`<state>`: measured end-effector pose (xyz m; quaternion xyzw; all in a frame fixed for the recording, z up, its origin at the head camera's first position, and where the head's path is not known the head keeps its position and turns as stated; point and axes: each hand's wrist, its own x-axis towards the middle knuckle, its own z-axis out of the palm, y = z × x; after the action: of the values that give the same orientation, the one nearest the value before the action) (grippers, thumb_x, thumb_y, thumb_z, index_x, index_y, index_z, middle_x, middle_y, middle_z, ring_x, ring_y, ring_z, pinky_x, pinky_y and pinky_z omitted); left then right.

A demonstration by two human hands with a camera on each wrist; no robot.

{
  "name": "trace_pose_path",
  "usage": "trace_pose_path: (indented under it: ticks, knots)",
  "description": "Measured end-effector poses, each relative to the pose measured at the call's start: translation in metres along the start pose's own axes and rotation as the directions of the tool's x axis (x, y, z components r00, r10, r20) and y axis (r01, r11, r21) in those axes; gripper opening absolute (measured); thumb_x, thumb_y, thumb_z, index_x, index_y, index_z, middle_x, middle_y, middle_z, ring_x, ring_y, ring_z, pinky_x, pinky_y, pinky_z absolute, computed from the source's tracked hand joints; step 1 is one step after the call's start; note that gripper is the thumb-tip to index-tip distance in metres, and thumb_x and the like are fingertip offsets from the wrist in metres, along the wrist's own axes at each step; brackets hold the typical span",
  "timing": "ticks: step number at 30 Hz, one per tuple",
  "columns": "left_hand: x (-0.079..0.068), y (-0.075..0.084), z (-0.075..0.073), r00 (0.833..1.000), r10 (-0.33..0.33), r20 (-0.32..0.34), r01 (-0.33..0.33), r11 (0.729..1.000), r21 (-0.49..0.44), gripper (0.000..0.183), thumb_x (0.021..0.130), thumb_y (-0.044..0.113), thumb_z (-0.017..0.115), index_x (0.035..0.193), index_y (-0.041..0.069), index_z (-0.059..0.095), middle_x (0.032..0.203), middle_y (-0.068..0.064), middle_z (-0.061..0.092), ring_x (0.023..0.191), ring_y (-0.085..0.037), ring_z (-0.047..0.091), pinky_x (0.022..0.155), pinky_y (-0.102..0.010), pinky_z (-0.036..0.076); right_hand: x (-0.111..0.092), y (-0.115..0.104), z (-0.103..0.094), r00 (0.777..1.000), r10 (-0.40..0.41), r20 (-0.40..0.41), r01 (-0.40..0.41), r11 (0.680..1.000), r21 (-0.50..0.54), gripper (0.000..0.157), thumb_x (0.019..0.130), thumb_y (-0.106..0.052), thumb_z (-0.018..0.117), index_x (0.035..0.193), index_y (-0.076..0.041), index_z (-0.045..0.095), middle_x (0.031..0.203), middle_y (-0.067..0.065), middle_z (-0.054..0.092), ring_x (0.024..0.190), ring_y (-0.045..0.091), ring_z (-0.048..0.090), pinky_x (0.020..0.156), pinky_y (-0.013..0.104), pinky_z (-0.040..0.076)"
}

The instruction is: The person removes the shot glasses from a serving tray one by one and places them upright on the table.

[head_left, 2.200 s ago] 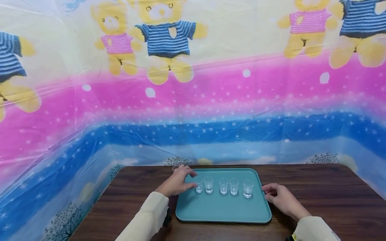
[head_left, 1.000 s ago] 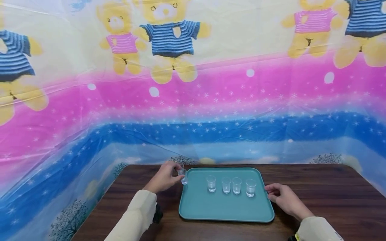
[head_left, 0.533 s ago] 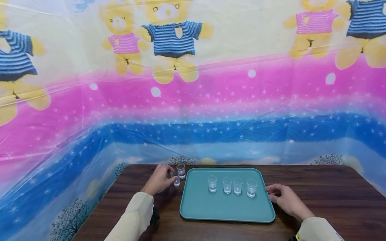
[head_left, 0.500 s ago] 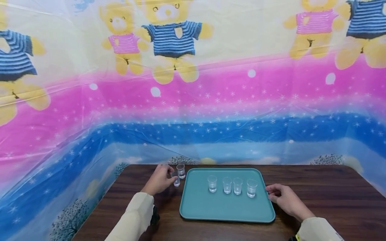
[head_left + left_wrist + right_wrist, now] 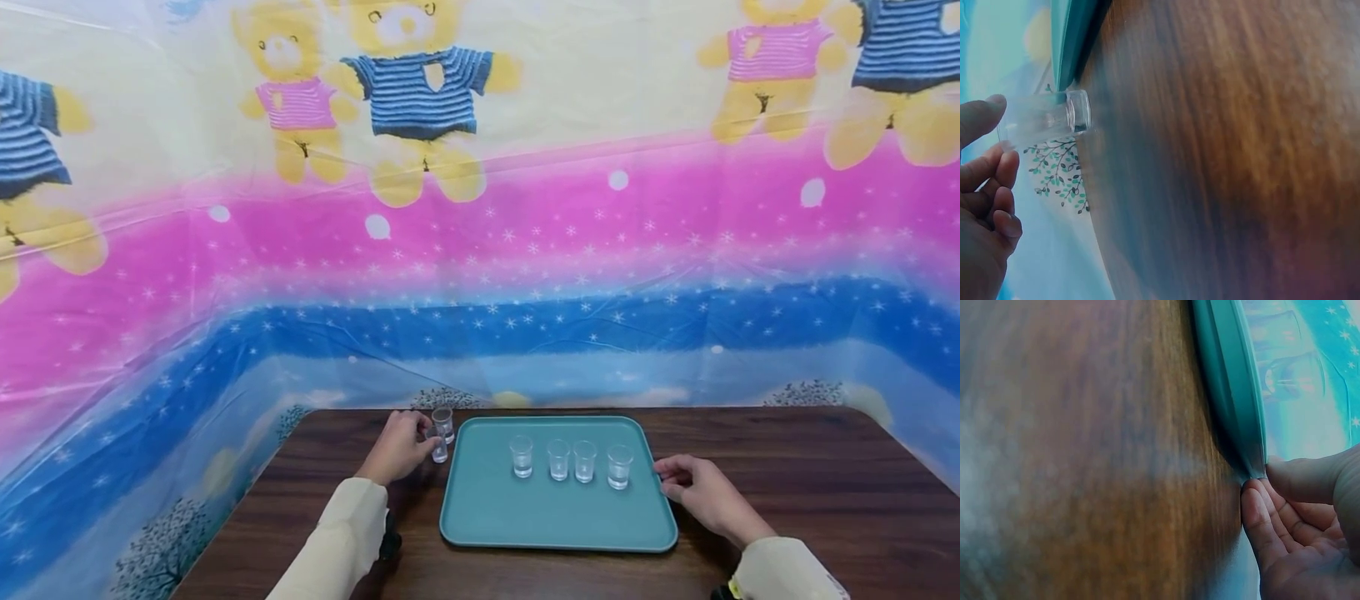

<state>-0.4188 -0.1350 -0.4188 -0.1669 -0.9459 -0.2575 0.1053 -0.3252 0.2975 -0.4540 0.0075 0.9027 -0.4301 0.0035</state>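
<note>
My left hand [image 5: 396, 447] pinches a small clear shot glass [image 5: 439, 451] near its rim, thumb on one side and fingertips on the other. This glass stands upright to the left of the tray, its base right at the tabletop in the left wrist view. Just behind it is a second shot glass [image 5: 444, 424], partly overlapped. Several more shot glasses [image 5: 522, 458] stand in a row on the teal tray [image 5: 558, 525], with what looks like clear liquid low in them. At the tray's right edge my right hand [image 5: 708, 497] pinches the rim between thumb and fingers.
The dark wooden table [image 5: 795, 467] carries the tray near its middle. Behind and around it hangs a printed curtain [image 5: 525, 217] with teddy bears, close to the table's back edge.
My left hand has taken the leftmost shot glass off the tray and carried it left onto the table beside the other glass. The right hand has stayed at the tray's edge.
</note>
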Motion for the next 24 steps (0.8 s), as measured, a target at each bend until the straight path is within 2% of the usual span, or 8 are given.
trace_pose_path:
  ticks: [7, 11, 15, 20, 22, 24]
  knots:
    - [0.003, 0.002, 0.002, 0.999, -0.042, 0.009, 0.042, 0.999, 0.019, 0.025, 0.087, 0.018, 0.07, 0.104, 0.001, 0.064, 0.088, -0.004, 0.058, 0.09, -0.022, 0.046, 0.072, -0.036, 0.044, 0.0, 0.0, 0.001, 1.0, -0.003, 0.002, 0.003, 1.0, 0.007, 0.029, 0.088, 0.004, 0.061, 0.117, 0.005, 0.059, 0.102, 0.008, 0.061, 0.091, 0.022, 0.058, 0.071, 0.036, 0.05]
    - [0.003, 0.002, 0.003, 0.999, -0.031, -0.013, 0.031, 0.999, 0.038, 0.027, 0.087, 0.02, 0.071, 0.104, 0.001, 0.064, 0.088, -0.005, 0.058, 0.093, -0.023, 0.047, 0.073, -0.038, 0.045, -0.001, -0.001, 0.001, 1.0, -0.009, 0.003, 0.009, 1.0, 0.011, 0.028, 0.088, 0.004, 0.061, 0.117, 0.005, 0.059, 0.101, 0.008, 0.061, 0.09, 0.022, 0.058, 0.071, 0.036, 0.05]
    - [0.001, 0.003, 0.002, 0.995, 0.044, -0.084, -0.04, 0.998, 0.052, 0.026, 0.085, 0.02, 0.072, 0.1, 0.001, 0.064, 0.086, -0.005, 0.056, 0.091, -0.023, 0.047, 0.071, -0.037, 0.044, -0.001, -0.001, 0.001, 1.0, -0.012, 0.004, 0.012, 1.0, 0.014, 0.028, 0.088, 0.004, 0.061, 0.117, 0.005, 0.059, 0.101, 0.008, 0.061, 0.09, 0.022, 0.058, 0.071, 0.036, 0.05]
    - [0.001, 0.012, 0.002, 0.974, 0.184, -0.131, -0.178, 0.983, 0.05, 0.027, 0.085, 0.02, 0.073, 0.102, 0.001, 0.065, 0.09, -0.009, 0.057, 0.089, -0.022, 0.046, 0.07, -0.036, 0.044, -0.002, -0.001, -0.001, 1.0, -0.004, 0.007, 0.004, 1.0, 0.016, 0.029, 0.088, 0.004, 0.061, 0.117, 0.005, 0.059, 0.101, 0.008, 0.061, 0.09, 0.022, 0.058, 0.071, 0.036, 0.05]
    - [0.001, 0.016, 0.002, 0.965, 0.229, -0.13, -0.226, 0.973, 0.039, 0.027, 0.085, 0.019, 0.073, 0.103, 0.001, 0.065, 0.095, -0.01, 0.058, 0.091, -0.022, 0.047, 0.073, -0.038, 0.045, -0.001, -0.001, -0.002, 1.0, -0.003, 0.009, 0.003, 1.0, 0.017, 0.029, 0.089, 0.004, 0.06, 0.117, 0.005, 0.059, 0.101, 0.008, 0.061, 0.09, 0.022, 0.058, 0.071, 0.037, 0.05]
    - [0.001, 0.02, 0.004, 0.955, 0.264, -0.133, -0.263, 0.964, 0.027, 0.027, 0.084, 0.017, 0.074, 0.105, 0.002, 0.065, 0.098, -0.011, 0.06, 0.094, -0.024, 0.049, 0.085, -0.042, 0.044, -0.001, -0.001, -0.002, 1.0, -0.002, 0.015, 0.002, 1.0, 0.017, 0.029, 0.089, 0.003, 0.06, 0.118, 0.005, 0.059, 0.101, 0.008, 0.061, 0.09, 0.022, 0.058, 0.071, 0.037, 0.05]
